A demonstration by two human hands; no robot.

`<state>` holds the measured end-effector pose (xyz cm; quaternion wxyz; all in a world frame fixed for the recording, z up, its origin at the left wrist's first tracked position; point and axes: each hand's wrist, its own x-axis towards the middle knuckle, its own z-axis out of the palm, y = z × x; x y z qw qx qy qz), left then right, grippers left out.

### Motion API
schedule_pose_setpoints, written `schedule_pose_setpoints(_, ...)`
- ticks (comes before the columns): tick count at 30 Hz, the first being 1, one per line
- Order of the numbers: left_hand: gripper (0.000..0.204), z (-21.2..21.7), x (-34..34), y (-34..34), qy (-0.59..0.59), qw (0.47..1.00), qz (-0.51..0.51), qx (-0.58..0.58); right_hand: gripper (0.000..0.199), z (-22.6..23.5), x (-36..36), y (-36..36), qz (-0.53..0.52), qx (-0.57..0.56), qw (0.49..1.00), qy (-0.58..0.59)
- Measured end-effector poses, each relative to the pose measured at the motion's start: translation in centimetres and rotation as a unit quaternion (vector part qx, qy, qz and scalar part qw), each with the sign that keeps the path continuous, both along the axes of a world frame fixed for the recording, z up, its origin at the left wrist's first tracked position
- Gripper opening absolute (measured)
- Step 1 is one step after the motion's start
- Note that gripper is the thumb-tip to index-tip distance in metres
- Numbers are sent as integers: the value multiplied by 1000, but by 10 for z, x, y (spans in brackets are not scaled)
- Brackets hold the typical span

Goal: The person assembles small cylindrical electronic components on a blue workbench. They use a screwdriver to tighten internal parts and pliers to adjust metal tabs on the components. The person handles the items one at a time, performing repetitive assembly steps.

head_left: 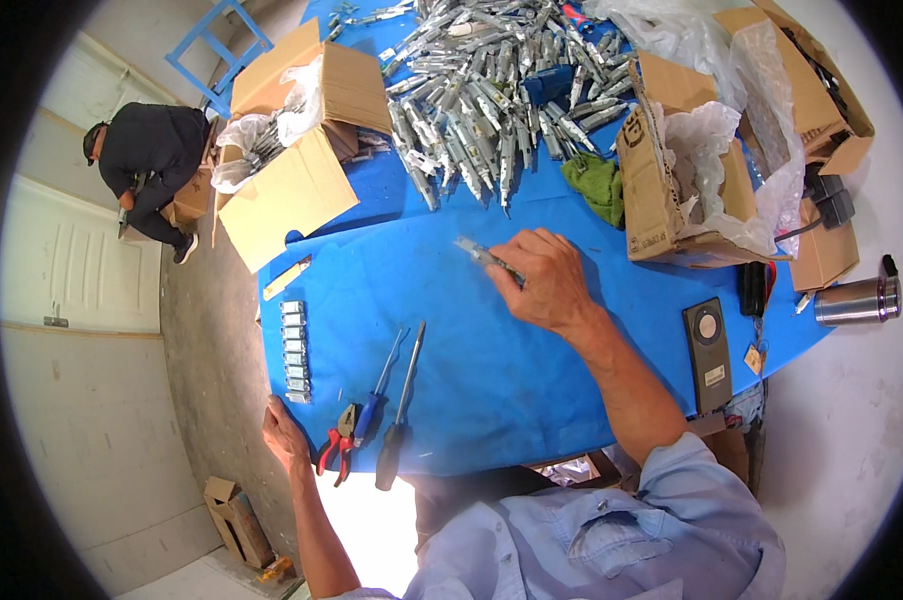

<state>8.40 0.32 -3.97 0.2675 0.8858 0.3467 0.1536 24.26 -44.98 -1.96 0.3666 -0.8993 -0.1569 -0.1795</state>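
Observation:
My right hand rests over the middle of the blue table and grips a slim silver metal part that sticks out to the left of the fingers. My left hand hangs at the table's near left corner, fingers curled against the edge, holding nothing. Just right of it lie red-handled pliers, a blue-handled screwdriver and a black-handled screwdriver. A big heap of the same silver parts covers the far side of the table.
A row of small silver blocks lines the left edge. Open cardboard boxes with plastic liners stand at far left and right. A green rag, a black flat device and a steel mug sit right. Another person crouches beyond the table.

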Motion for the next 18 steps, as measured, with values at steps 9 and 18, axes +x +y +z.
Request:
schedule_pose_setpoints(9,72,5,0,-3,9,1000,2,7,11,2,0,3,-4,-5,1000,-9)
schedule_pose_setpoints(18,74,1,-1,4,26,1000,1,11,12,3,1,2,-2,-13,1000,-16)
